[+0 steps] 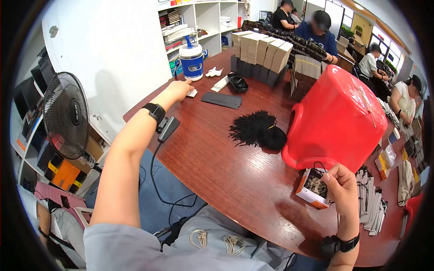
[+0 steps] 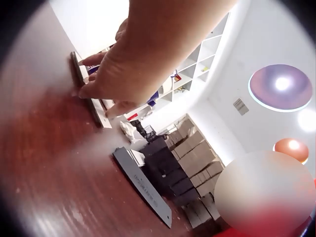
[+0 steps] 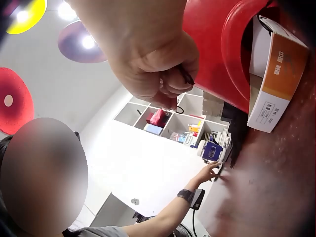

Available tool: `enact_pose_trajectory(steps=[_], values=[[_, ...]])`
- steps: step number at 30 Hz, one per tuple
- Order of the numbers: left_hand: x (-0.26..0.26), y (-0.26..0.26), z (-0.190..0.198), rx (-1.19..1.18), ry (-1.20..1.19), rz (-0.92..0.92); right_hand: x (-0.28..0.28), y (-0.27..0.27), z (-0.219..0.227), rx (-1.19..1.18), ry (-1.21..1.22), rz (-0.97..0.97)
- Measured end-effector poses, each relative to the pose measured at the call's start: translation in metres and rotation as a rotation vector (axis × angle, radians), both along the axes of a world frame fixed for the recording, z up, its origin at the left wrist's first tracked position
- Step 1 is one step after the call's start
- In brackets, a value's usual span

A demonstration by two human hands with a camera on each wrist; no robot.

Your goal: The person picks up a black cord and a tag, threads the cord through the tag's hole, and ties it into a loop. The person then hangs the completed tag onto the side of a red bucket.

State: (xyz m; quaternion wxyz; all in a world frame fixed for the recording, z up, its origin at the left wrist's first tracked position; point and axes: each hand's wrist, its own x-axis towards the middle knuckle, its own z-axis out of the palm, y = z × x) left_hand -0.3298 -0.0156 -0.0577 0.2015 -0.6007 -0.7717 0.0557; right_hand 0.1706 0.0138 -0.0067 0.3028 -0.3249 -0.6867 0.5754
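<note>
My left hand [image 1: 180, 89] reaches to the far left of the table, its fingers extended over a flat strip [image 2: 102, 114] with a white face and dark edge. Fingertips rest at the strip's sides in the left wrist view. Near the table's front right, my right hand [image 1: 343, 187] pinches a thin black cord [image 1: 320, 164], whose loop rises above the fingertips. Below that hand stands a small orange-and-white box [image 1: 312, 198] holding many small pieces. A dark grey printed strip [image 1: 221, 100] lies right of my left hand.
A red plastic stool [image 1: 337, 122] stands on the table beside black tassels [image 1: 253, 128]. Corded strips [image 1: 371, 205] lie at right. Behind are stacked blocks of cards [image 1: 262, 49], a blue-and-white jug [image 1: 191, 63] and a black pouch [image 1: 238, 83]. A fan [image 1: 68, 115] stands left.
</note>
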Motion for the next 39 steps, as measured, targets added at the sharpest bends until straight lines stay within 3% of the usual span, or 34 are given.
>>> enact_pose_trajectory(steps=[7,14,16,19,24,27,34,37,39], values=[[-0.015,0.009,0.003,-0.209,-0.034,0.004,0.003,-0.001,0.001,0.023,-0.007,-0.004],[0.021,0.014,0.033,-0.096,-0.037,0.002,0.003,-0.005,0.005,0.036,0.014,-0.023],[0.036,0.027,0.039,-0.001,-0.27,-0.131,0.003,-0.005,0.005,0.061,0.024,-0.019],[0.069,0.045,0.026,-0.007,-0.324,-0.37,0.003,-0.006,0.005,0.055,0.026,-0.012],[0.077,0.064,0.002,-0.119,-0.366,-0.412,0.007,-0.006,0.006,0.058,0.036,-0.021],[0.076,0.067,0.002,-0.146,-0.579,-0.328,0.007,-0.004,0.005,0.054,0.041,-0.015],[0.084,0.068,0.016,-0.207,-0.329,-0.382,0.006,-0.003,0.005,0.044,0.041,-0.002],[0.095,0.057,0.031,-0.033,-0.577,-0.371,0.009,-0.003,0.009,0.028,0.069,-0.005],[0.116,0.044,0.046,0.088,-0.819,-0.48,0.01,-0.002,0.01,0.021,0.095,-0.009]])
